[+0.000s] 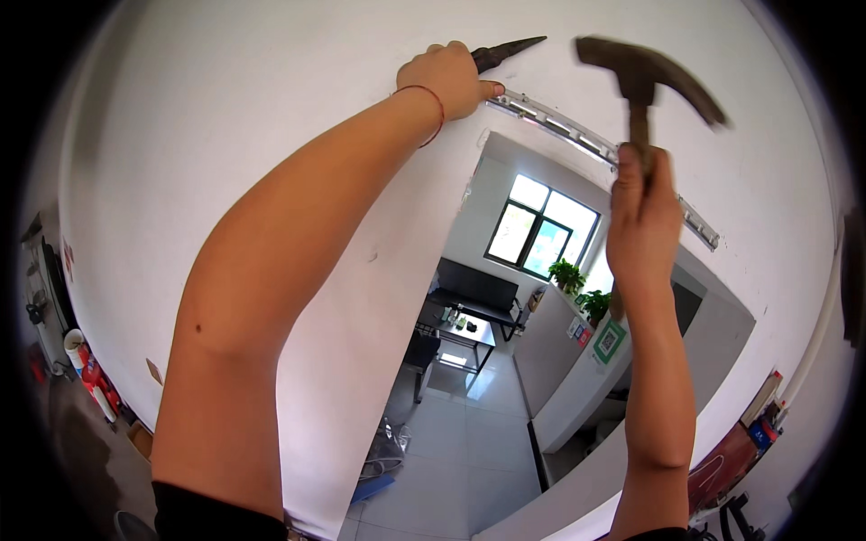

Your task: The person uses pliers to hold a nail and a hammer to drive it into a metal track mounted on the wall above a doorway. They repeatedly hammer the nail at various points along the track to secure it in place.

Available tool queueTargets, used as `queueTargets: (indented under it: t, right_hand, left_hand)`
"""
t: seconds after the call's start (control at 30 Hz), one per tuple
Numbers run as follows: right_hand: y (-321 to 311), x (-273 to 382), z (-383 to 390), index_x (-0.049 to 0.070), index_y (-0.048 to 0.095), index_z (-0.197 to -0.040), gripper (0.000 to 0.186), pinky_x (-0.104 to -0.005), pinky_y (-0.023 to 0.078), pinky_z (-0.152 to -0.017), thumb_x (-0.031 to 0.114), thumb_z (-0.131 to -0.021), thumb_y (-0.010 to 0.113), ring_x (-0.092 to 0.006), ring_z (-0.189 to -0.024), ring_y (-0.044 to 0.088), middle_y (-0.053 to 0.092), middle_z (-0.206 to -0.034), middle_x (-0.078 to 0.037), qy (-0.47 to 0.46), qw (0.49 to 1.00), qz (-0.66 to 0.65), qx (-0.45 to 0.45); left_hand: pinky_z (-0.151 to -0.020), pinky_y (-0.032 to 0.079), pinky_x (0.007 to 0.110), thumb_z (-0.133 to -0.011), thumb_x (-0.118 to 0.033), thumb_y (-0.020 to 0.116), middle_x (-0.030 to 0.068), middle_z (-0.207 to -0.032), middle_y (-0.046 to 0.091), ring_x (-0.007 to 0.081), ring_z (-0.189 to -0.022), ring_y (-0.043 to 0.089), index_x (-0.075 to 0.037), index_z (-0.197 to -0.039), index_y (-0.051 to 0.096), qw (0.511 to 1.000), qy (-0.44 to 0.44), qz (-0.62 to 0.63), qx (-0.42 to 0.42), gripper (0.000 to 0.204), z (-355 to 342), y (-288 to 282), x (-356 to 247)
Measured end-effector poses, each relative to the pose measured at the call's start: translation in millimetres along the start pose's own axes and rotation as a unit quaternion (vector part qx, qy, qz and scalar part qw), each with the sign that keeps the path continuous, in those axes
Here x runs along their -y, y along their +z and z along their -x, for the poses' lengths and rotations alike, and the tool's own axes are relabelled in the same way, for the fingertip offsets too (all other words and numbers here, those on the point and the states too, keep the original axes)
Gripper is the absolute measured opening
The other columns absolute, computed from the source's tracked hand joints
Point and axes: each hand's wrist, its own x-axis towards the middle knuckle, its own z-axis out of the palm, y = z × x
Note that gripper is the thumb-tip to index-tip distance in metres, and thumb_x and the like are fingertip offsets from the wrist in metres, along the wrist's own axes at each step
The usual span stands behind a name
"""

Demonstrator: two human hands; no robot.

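My left hand [446, 79] is raised against the white wall above the doorway, closed around a dark tool with a long tapered point [510, 50]. The point aims to the right; its handle is hidden in my fist. My left thumb rests at the left end of a slotted metal rail [564, 124] that runs along the wall over the opening. In my right hand [645, 225] is a claw hammer [636, 72], held upright by its handle, slightly blurred. The hammer's head is up in front of the wall, apart from the pointed tool, and my hand covers part of the rail.
Through the doorway are a black bench [478, 287], a low table [465, 329], a window [543, 225] and potted plants [568, 275] on a partition [555, 347]. Clear plastic wrapping [388, 446] lies near the opening's lower left. Red and white containers [90, 374] stand far left.
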Motion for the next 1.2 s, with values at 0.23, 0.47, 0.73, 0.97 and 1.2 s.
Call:
queueTargets:
  t: [0.23,0.47,0.73,0.97,1.2]
  right_hand:
    - [0,1,-16,0.004,0.056,-0.102,0.04,-0.0539,0.047,-0.062,0.043,-0.107,0.049,-0.0456,-0.067,0.063,0.065,-0.07,-0.022,-0.044,0.994,0.069,0.078]
    - [14,-24,-12,0.005,0.057,-0.101,0.039,-0.0528,0.046,-0.061,0.043,-0.107,0.051,-0.044,-0.066,0.064,0.063,-0.067,-0.02,-0.045,0.986,0.11,0.119]
    - [19,-17,-14,0.005,0.055,-0.103,0.039,-0.0545,0.048,-0.064,0.043,-0.108,0.048,-0.0451,-0.071,0.065,0.065,-0.071,-0.021,-0.056,0.98,0.127,0.143]
    - [29,-27,-8,0.005,0.058,-0.102,0.041,-0.0557,0.049,-0.067,0.045,-0.106,0.049,-0.0453,-0.074,0.066,0.066,-0.074,-0.023,-0.022,0.975,0.135,0.175]
    - [13,-4,-5,0.003,0.057,-0.101,0.043,-0.0558,0.05,-0.068,0.045,-0.106,0.049,-0.0459,-0.073,0.066,0.066,-0.075,-0.024,-0.009,0.994,0.091,0.056]
  left_hand:
    - [-0.086,0.056,0.041,-0.087,-0.062,0.072,0.0147,-0.119,0.066,0.0294,-0.105,0.07,-0.002,-0.123,0.064,1.0,0.007,0.009,0.006,0.071,-4,2,-2]
    - [-0.088,0.056,0.04,-0.085,-0.062,0.074,0.0149,-0.121,0.067,0.0299,-0.106,0.07,-0.004,-0.122,0.066,1.0,0.006,0.03,0.004,0.069,-4,8,-8]
    - [-0.088,0.056,0.041,-0.085,-0.063,0.074,0.0146,-0.119,0.068,0.0301,-0.104,0.071,-0.006,-0.12,0.069,1.0,0.004,0.024,0.017,0.067,-5,0,-5]
    - [-0.089,0.056,0.043,-0.088,-0.059,0.072,0.0197,-0.117,0.07,0.0337,-0.102,0.071,0.0,-0.121,0.064,1.0,0.024,0.02,-0.005,0.069,3,5,-1]
    - [-0.09,0.056,0.044,-0.087,-0.059,0.072,0.0207,-0.117,0.071,0.0337,-0.105,0.071,0.001,-0.121,0.064,0.999,0.025,0.025,0.009,0.07,-3,1,3]
